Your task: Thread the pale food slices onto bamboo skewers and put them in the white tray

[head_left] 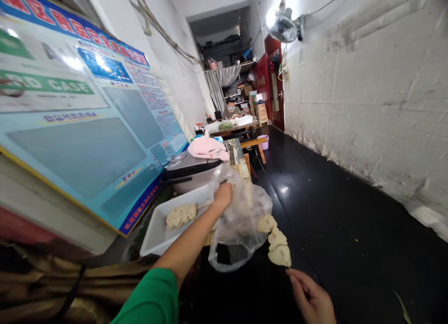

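Observation:
My right hand (pixel 311 296) pinches the thin stick of a skewer (pixel 278 242) threaded with pale, flat, folded slices. The skewer points up and away, its far end beside a clear plastic bag (pixel 241 221). My left hand (pixel 224 196) reaches forward and is curled at the bag's upper part, gripping the film; its fingertips are hidden. The bag hangs crumpled with its mouth toward me. Left of it, a white plastic tub (pixel 154 233) holds more skewered pale slices (pixel 182 216), their sticks pointing toward the bag.
Behind the tub stands a grey lidded appliance (pixel 194 168) with a pink cloth (pixel 208 148) on top. Farther back are a cluttered table (pixel 234 127), a wooden bench (pixel 254 142) and a lilac bucket (pixel 263 142). A large poster board (pixel 87 114) leans at left; dark floor lies right.

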Demonstrator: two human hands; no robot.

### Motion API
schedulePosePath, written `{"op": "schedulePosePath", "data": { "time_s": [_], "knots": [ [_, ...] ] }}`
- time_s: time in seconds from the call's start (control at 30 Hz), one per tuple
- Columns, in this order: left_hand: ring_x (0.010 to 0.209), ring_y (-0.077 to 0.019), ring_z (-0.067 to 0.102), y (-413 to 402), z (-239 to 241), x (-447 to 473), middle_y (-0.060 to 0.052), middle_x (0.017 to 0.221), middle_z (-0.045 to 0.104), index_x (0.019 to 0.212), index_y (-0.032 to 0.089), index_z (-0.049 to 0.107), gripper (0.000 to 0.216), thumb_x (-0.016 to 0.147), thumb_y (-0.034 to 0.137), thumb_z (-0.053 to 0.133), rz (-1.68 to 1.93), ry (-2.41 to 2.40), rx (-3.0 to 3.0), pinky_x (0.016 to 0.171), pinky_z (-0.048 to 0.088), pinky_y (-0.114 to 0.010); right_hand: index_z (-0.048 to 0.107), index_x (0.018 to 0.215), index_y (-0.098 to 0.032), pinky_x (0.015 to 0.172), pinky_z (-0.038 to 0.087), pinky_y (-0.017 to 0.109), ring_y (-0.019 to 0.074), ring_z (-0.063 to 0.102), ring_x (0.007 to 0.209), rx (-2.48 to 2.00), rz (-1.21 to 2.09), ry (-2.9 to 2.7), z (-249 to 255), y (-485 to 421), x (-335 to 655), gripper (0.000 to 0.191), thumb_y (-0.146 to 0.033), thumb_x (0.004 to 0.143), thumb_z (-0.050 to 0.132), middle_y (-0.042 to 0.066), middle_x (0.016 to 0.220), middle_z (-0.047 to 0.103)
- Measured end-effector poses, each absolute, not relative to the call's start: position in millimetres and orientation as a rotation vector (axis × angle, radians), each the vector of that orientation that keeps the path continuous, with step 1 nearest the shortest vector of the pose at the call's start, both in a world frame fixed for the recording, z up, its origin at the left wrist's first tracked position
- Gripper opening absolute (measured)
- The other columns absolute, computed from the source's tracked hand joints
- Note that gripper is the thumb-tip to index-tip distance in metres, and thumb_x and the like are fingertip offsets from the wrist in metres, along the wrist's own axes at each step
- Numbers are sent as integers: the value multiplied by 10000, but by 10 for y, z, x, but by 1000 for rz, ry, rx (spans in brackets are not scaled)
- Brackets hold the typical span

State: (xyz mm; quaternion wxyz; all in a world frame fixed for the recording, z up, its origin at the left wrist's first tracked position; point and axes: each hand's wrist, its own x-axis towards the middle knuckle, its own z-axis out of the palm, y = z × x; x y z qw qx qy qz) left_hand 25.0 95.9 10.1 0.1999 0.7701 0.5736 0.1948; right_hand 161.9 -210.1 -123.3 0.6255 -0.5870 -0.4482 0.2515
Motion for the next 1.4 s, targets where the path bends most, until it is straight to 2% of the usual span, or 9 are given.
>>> {"op": "schedulePosePath", "data": {
  "time_s": [0.07,0.13,0.27,0.4,0.47,0.57,0.73,1.2,1.4],
  "knots": [
    [1011,-275,558,855,194,53,-137,903,654,683,127,634,62,710,177,657,584,1605,2131,840,413,-356,741,919,-179,684,564,194,199,725,756,-1336,560,-1066,-1174,-2164,1542,268,-380,830,587,89,848,768],
    [926,-258,587,728,291,-190,-103,790,667,608,148,623,67,660,153,666,607,1556,2100,770,422,-308,741,922,-179,649,566,189,197,723,729,-1331,557,-1109,-1103,-2219,1455,279,-392,831,585,85,824,767],
    [654,-155,588,401,388,-700,-45,707,667,772,156,688,125,695,243,642,638,1307,1887,566,413,-225,734,928,-179,593,560,188,183,704,648,-1339,556,-1171,-929,-2297,1239,281,-389,843,568,59,715,748],
    [579,-98,552,29,276,-1050,-59,739,670,830,124,693,255,629,274,738,812,939,1326,465,351,-177,729,916,-189,665,564,217,199,713,732,-1314,526,-1298,-764,-2324,1009,258,-366,855,551,66,773,755],
    [607,-100,576,-140,166,-1134,-56,754,674,796,131,680,229,617,251,758,926,885,1096,495,397,-177,728,922,-194,674,565,226,200,714,739,-1304,507,-1382,-699,-2328,916,257,-357,863,539,72,816,759],
    [716,-135,634,-324,-9,-1190,-51,803,690,778,142,647,155,659,197,729,1064,816,821,664,510,-245,725,953,-192,676,565,231,203,713,737,-1312,503,-1512,-633,-2337,824,275,-341,883,504,56,732,744],
    [828,-184,669,-446,-179,-1226,-71,855,708,813,122,623,101,724,133,667,1163,722,625,842,531,-363,718,990,-195,670,565,231,205,711,746,-1375,519,-1621,-586,-2356,777,293,-336,898,478,41,680,724],
    [773,-168,657,-620,-45,-1123,-69,833,703,818,111,680,223,640,225,753,1334,844,779,779,539,-340,724,984,-195,633,563,210,193,713,713,-1381,528,-1637,-604,-2340,756,303,-357,896,483,47,734,743],
    [708,-120,606,-629,-73,-1085,-53,805,699,797,128,708,274,586,288,777,1354,914,878,652,479,-232,721,973,-180,666,561,220,198,715,741,-1398,536,-1611,-604,-2358,767,308,-358,896,482,69,799,753]
  ]
}}
